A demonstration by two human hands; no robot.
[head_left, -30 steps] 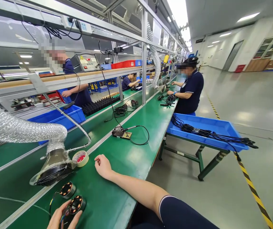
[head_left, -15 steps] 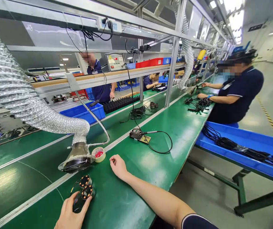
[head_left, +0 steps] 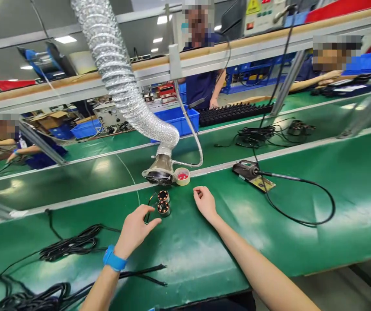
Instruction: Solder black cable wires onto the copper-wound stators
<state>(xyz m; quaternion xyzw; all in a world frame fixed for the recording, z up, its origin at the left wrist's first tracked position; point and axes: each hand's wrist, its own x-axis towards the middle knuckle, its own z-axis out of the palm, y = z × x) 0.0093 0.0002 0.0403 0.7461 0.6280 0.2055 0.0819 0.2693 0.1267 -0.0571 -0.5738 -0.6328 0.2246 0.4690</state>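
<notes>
Two small round motor parts [head_left: 164, 208], with copper-coloured windings showing in a ring, stand side by side on the green bench. Thin wires come off their left side. Just left of them is my left hand [head_left: 136, 229], wearing a blue wristband, its thumb and forefinger apart and nothing seen held in it. My right hand [head_left: 206, 203] rests on the bench further right, fingers curled in, with nothing visible in them. It lies near a roll of tape [head_left: 182, 177]. The mouth of a fume extraction hood [head_left: 159, 169] hangs behind the motor parts.
Coiled black cables [head_left: 71, 244] lie at left on the bench [head_left: 192, 268]. A soldering iron stand [head_left: 248, 170] with a looping black cord is to the right. The silver duct [head_left: 123, 86] comes down from above. Co-workers sit or stand across the line, near a blue bin [head_left: 190, 119].
My view has swung left, bringing the cables and wristband into sight. My left hand's fingers, earlier around the motor parts' near side, are now drawn slightly left of them. My right hand stays curled.
</notes>
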